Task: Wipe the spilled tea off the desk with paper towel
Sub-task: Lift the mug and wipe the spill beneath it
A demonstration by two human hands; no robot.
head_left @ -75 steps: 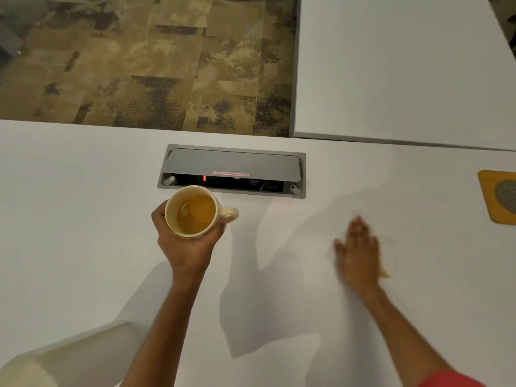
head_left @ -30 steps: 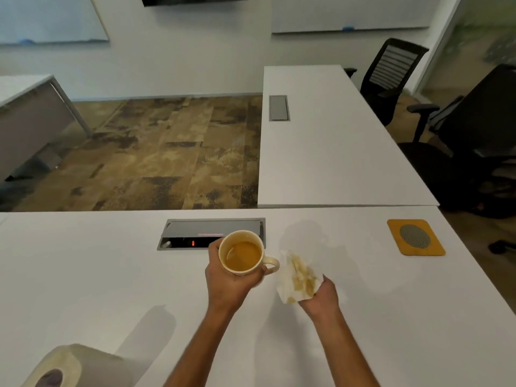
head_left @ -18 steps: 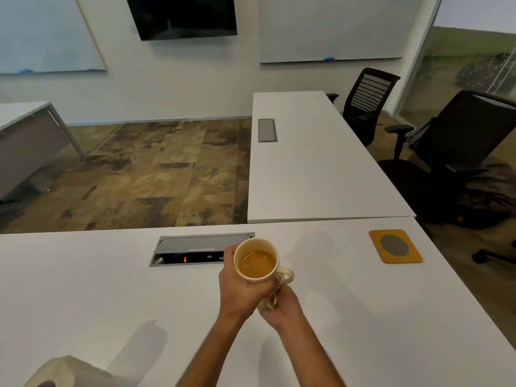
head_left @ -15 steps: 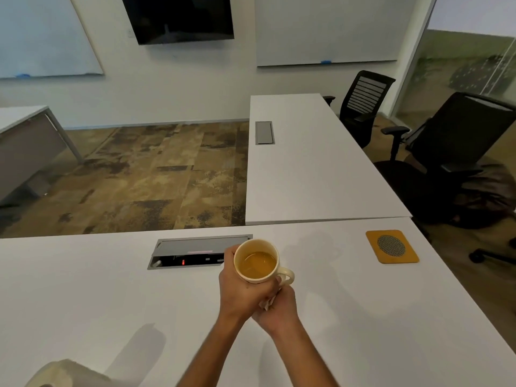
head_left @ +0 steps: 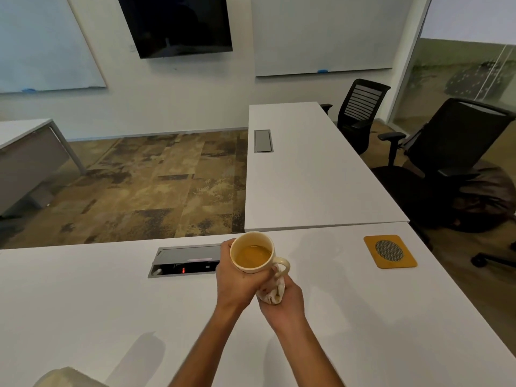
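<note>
Head view: my right hand (head_left: 282, 298) has bunched the stained paper towel (head_left: 270, 292) under the mug (head_left: 252, 252) gripped in my left hand (head_left: 234, 277), so the desk (head_left: 83, 303) looks wiped.

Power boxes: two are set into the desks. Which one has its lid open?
The near power box, just left of the mug: a red light shows inside. The far one lies shut flat.

Two bare forearms come in from about 6 o'clock, ending in the left hand (head_left: 234, 283) and the right hand (head_left: 286, 301). No sleeve covers either arm within the view; both are uncovered from the lower edge to the wrist. The wrists and the visible fingers carry no watch, band, ring or glove. Both forearms are slim.
</note>
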